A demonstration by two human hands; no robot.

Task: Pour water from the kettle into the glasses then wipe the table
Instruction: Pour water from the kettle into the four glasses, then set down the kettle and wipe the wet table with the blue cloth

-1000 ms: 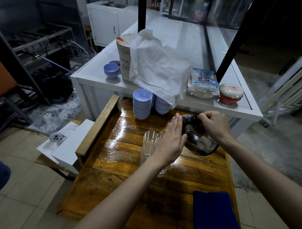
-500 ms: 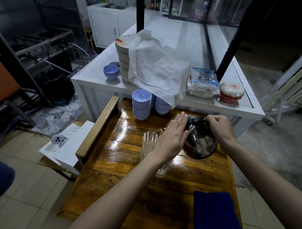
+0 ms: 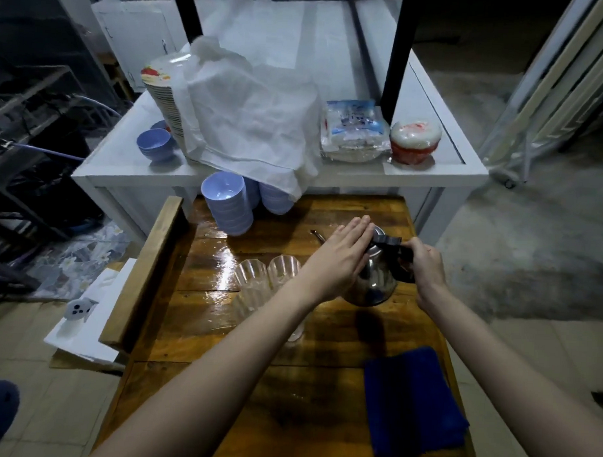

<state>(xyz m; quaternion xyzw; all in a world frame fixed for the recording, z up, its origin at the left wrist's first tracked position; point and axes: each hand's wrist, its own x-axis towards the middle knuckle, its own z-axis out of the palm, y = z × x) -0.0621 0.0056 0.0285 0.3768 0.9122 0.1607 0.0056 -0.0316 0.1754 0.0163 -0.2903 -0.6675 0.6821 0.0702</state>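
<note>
A shiny steel kettle [image 3: 375, 285] with a black handle stands upright on the wet wooden table [image 3: 252, 411]. My right hand [image 3: 425, 267] grips the handle. My left hand [image 3: 340, 260] lies flat against the kettle's lid and left side, fingers together. The thin spout [image 3: 317, 235] points away to the left. Two ribbed clear glasses [image 3: 254, 278] stand side by side just left of the kettle, partly behind my left forearm. A folded blue cloth [image 3: 413, 399] lies at the table's near right.
Stacks of pale blue bowls [image 3: 227, 205] stand at the table's far edge. Behind is a white counter [image 3: 432, 171] with a plate stack under a white cloth [image 3: 249, 120], a packet and a red tub. A wooden rail [image 3: 145, 267] borders the table's left.
The kettle has come back from its tilt to upright and sits on the table. My left hand stays pressed on it. The view shifted slightly downward.
</note>
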